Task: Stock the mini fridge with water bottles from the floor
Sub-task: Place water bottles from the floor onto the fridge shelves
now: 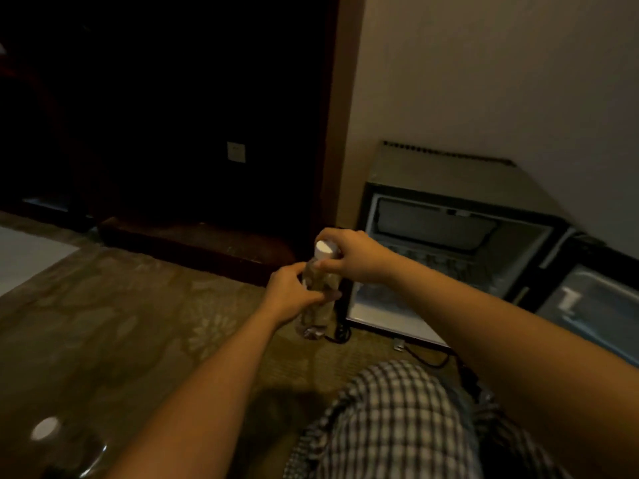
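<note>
My left grip (294, 293) is clamped round the middle of 1 water bottle (313, 323); my right grip (349, 254) pinches its neck at the white cap (325, 248), judged to steady it upright for loading. It is held just beside the left front corner of 1 open mini fridge (449, 167). A 2nd bottle (45, 428) waits on the floor (121, 305), well apart.

Fridge (449, 171) mouth open, door (594, 305) swung rt; cable (341, 335) on carpet by lower-left corner; knee (397, 409) near front.

Two water bottles (316, 299) (45, 429), one mini fridge (449, 172), two hands (294, 297) (351, 252)
</note>
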The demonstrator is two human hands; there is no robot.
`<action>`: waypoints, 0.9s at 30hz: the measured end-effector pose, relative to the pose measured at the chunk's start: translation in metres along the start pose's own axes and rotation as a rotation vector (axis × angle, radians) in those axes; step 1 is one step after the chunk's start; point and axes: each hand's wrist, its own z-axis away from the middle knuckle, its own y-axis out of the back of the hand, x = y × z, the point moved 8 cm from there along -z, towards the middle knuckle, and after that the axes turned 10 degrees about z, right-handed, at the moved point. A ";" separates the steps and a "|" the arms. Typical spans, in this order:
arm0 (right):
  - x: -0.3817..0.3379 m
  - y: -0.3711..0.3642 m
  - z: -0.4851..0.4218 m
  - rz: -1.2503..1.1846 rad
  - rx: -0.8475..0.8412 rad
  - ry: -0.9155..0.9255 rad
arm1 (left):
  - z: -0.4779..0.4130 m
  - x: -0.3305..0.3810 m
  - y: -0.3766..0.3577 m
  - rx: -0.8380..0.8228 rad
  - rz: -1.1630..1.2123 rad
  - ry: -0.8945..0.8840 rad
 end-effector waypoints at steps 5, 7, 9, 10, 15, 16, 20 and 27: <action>0.055 0.053 0.033 -0.089 0.214 -0.160 | -0.028 0.049 -0.055 -0.022 0.025 -0.065; 0.079 0.072 0.051 -0.097 0.279 -0.201 | -0.038 0.067 -0.082 -0.043 0.026 -0.088; 0.104 0.089 0.070 -0.120 0.338 -0.229 | -0.048 0.086 -0.111 -0.099 -0.001 -0.087; 0.116 0.094 0.080 -0.137 0.360 -0.243 | -0.052 0.095 -0.124 -0.137 -0.030 -0.085; 0.171 0.104 0.127 -0.151 0.457 -0.352 | -0.054 0.124 -0.187 -0.324 -0.085 -0.088; 0.181 0.103 0.134 -0.155 0.462 -0.375 | -0.054 0.125 -0.199 -0.346 -0.093 -0.088; 0.220 0.087 0.155 -0.230 0.432 -0.456 | -0.055 0.115 -0.243 -0.406 -0.071 -0.061; 0.270 0.049 0.169 -0.314 0.367 -0.589 | -0.070 0.077 -0.296 -0.450 -0.063 0.005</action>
